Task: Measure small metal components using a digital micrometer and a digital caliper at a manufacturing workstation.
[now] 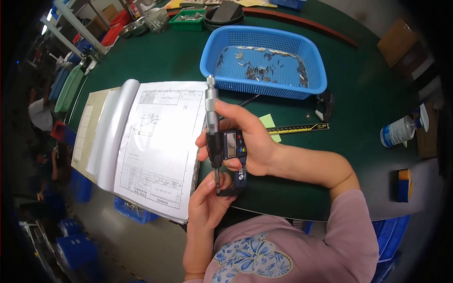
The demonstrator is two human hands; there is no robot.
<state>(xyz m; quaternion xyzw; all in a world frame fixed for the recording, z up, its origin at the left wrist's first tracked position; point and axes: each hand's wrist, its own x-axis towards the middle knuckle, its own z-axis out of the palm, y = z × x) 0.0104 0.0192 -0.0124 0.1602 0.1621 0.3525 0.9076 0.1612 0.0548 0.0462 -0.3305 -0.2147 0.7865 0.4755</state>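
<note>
A digital micrometer (214, 141) with a silver thimble and a small display stands upright in my right hand (257, 139). The thumb lies along its thimble and the other fingers wrap round the frame. Below it, my left hand (207, 200) is closed in a pinch at the micrometer's measuring gap, next to the spindle and anvil. Whatever is between those fingertips is too small and too hidden to name. Just left of both hands lies an open binder (160, 106) with a technical drawing under a clear sleeve.
Beyond my hands a blue plastic basket (322, 78) holds many small metal pieces. A yellow-and-black ruler (299, 128) crosses a pale green sticky note (267, 121). At the right stand a clear bottle (398, 132) and a dark blue block (403, 186). A green tray (174, 22) sits at the back.
</note>
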